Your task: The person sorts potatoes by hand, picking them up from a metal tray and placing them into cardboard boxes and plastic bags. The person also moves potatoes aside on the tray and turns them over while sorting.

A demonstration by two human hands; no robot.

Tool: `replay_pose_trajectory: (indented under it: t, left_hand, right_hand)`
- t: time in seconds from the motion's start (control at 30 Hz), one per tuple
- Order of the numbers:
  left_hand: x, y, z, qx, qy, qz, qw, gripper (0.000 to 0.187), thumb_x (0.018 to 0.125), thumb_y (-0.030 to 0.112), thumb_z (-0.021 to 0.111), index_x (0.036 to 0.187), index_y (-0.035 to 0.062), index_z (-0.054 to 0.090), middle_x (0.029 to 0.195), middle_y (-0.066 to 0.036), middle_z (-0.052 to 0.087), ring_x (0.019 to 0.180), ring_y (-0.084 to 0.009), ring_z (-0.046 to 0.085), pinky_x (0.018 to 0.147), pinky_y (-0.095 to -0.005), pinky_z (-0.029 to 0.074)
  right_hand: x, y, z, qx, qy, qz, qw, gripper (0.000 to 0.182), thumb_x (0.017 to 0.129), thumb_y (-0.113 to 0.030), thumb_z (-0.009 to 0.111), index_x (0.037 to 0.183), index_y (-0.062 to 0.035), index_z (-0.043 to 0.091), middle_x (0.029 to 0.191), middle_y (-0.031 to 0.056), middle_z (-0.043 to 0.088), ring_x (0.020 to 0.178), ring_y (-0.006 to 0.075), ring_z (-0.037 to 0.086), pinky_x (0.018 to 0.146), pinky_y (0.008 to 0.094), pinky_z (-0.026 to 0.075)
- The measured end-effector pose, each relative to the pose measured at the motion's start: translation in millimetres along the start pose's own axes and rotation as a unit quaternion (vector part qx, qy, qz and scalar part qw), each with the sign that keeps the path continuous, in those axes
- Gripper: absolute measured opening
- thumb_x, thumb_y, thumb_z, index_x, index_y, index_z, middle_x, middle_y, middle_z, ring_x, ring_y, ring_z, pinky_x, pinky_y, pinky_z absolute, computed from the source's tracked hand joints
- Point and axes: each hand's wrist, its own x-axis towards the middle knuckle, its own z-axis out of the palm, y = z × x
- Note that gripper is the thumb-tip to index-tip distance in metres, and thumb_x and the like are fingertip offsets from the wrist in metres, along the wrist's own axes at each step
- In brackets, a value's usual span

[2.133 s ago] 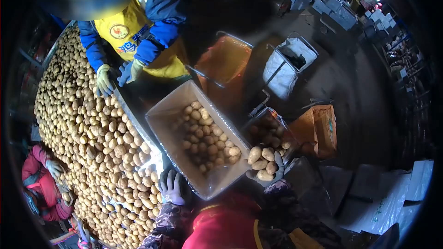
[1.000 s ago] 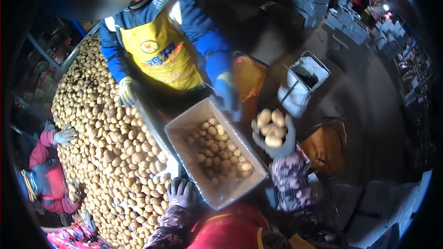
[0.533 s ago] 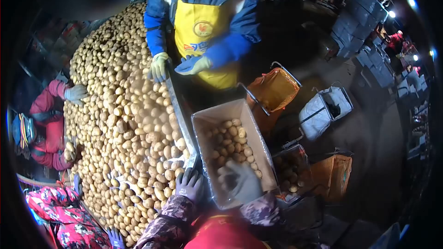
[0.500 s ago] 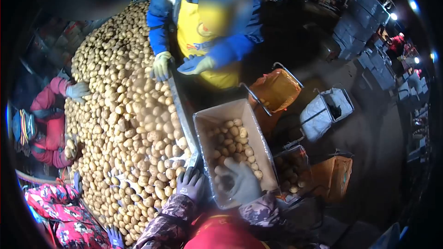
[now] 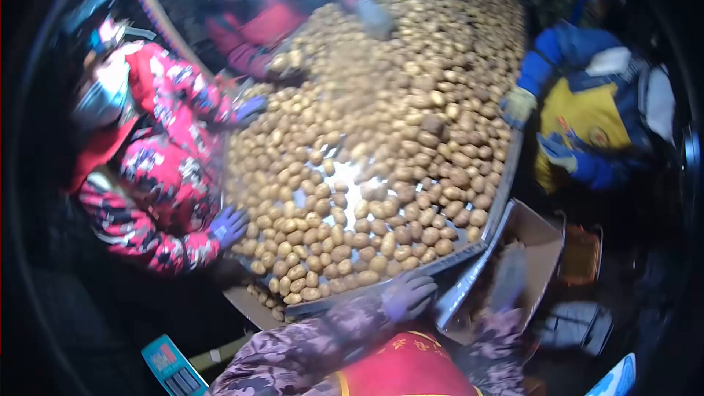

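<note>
My left hand [image 5: 409, 295], in a purple-grey glove, lies at the near edge of a table heaped with potatoes [image 5: 352, 238]. Its fingers are stretched out and hold nothing that I can see. My right hand [image 5: 507, 275], gloved in grey and smeared by motion, reaches down into a plastic-lined cardboard box [image 5: 541, 264] at the table's right corner. Whether its fingers hold anything cannot be seen. The glove and the box wall hide most of what lies inside.
Across the left side stands a person in a pink patterned jacket [image 5: 165, 154], with another in red [image 5: 264, 22] behind. At right is a person in a yellow apron [image 5: 583, 121]. An orange bag [image 5: 579, 257], a white bag [image 5: 576, 325] and a teal scale [image 5: 172, 367] stand nearby.
My view has swung left, so the table now fills the middle. My right hand, earlier spread above the box's near end, is now lower inside it. The left stays by the table edge.
</note>
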Motion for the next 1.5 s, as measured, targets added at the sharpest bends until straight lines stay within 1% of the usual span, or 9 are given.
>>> replay_pose_trajectory:
  t: [0.03,0.2,0.3,0.4,0.63,0.83,1.2,1.3,1.5]
  left_hand:
    - [-4,1,-28,0.008,0.009,-0.032,0.999,0.043,0.078,0.01,0.074,0.119,0.0033,0.066,0.12,-0.015,0.068,0.116,-0.0387,0.062,0.1,-0.051,0.05]
    - [-76,-13,-101,0.14,0.084,-0.185,0.969,0.046,0.08,0.008,0.073,0.125,0.0052,0.065,0.128,-0.016,0.065,0.12,-0.0417,0.057,0.104,-0.0544,0.046]
    - [-118,-21,-128,0.196,0.118,-0.264,0.937,0.048,0.081,0.015,0.073,0.129,0.0095,0.065,0.136,-0.014,0.058,0.128,-0.0428,0.051,0.105,-0.0568,0.043]
    - [-159,-47,-138,0.281,0.154,-0.346,0.882,0.053,0.082,0.024,0.074,0.133,0.0121,0.064,0.14,-0.015,0.056,0.131,-0.0452,0.048,0.108,-0.0578,0.04]
    - [-168,-106,-176,0.36,0.196,-0.473,0.78,0.055,0.093,0.041,0.065,0.142,0.0167,0.06,0.152,-0.016,0.047,0.142,-0.0485,0.038,0.116,-0.0649,0.03]
    - [-180,-67,-145,0.308,0.039,-0.431,0.847,0.057,0.089,0.048,0.069,0.142,0.0289,0.062,0.16,-0.014,0.039,0.148,-0.0521,0.027,0.118,-0.0706,0.022]
    - [-227,-51,-157,0.359,0.127,-0.57,0.728,0.064,0.084,0.035,0.076,0.144,0.0242,0.058,0.158,-0.019,0.04,0.144,-0.0516,0.034,0.115,-0.0658,0.032]
    - [-199,-60,-129,0.343,0.215,-0.488,0.773,0.064,0.084,0.036,0.076,0.144,0.0243,0.058,0.158,-0.019,0.041,0.143,-0.051,0.036,0.114,-0.0657,0.033]
    - [-107,-52,-111,0.268,0.031,-0.359,0.893,0.043,0.097,0.041,0.064,0.139,0.0309,0.06,0.155,-0.006,0.048,0.146,-0.0415,0.037,0.117,-0.0637,0.028]
  right_hand:
    - [-27,-6,46,-0.177,-0.062,-0.16,0.969,0.041,0.098,-0.007,0.062,0.138,0.0012,0.058,0.134,0.0169,0.064,0.125,0.0257,0.062,0.106,0.0361,0.049]
    - [-67,-17,177,-0.382,-0.221,-0.278,0.853,0.067,0.085,-0.022,0.075,0.146,-0.0039,0.052,0.152,0.0274,0.046,0.143,0.0509,0.037,0.12,0.063,0.026]
    - [-99,-76,216,-0.451,-0.352,-0.334,0.749,0.067,0.08,-0.029,0.074,0.14,-0.0067,0.055,0.148,0.0255,0.048,0.137,0.0517,0.042,0.114,0.0617,0.032]
    - [-112,-73,255,-0.173,-0.619,-0.328,0.693,0.039,0.08,-0.022,0.074,0.115,-0.0095,0.062,0.118,0.0171,0.06,0.11,0.0392,0.058,0.092,0.0551,0.046]
    - [-118,-105,356,-0.288,-0.388,-0.48,0.732,0.04,0.083,-0.028,0.069,0.12,-0.0125,0.064,0.123,0.02,0.058,0.117,0.043,0.055,0.1,0.0619,0.04]
    - [-106,-57,291,-0.375,-0.536,-0.438,0.617,0.062,0.082,-0.042,0.075,0.139,-0.0233,0.061,0.15,0.0172,0.05,0.141,0.0444,0.041,0.111,0.0694,0.031]
    - [-21,-38,201,-0.441,-0.287,-0.415,0.743,0.056,0.075,-0.035,0.077,0.123,-0.0102,0.062,0.133,0.0146,0.058,0.124,0.0416,0.052,0.101,0.0642,0.037]
    - [-17,-29,197,-0.457,-0.303,-0.397,0.736,0.063,0.076,-0.039,0.076,0.13,-0.0097,0.06,0.138,0.0149,0.055,0.134,0.0398,0.046,0.106,0.0649,0.033]
    - [-14,-21,191,-0.446,-0.313,-0.385,0.745,0.065,0.077,-0.039,0.074,0.133,-0.0101,0.061,0.139,0.0147,0.055,0.134,0.0404,0.045,0.108,0.0648,0.031]
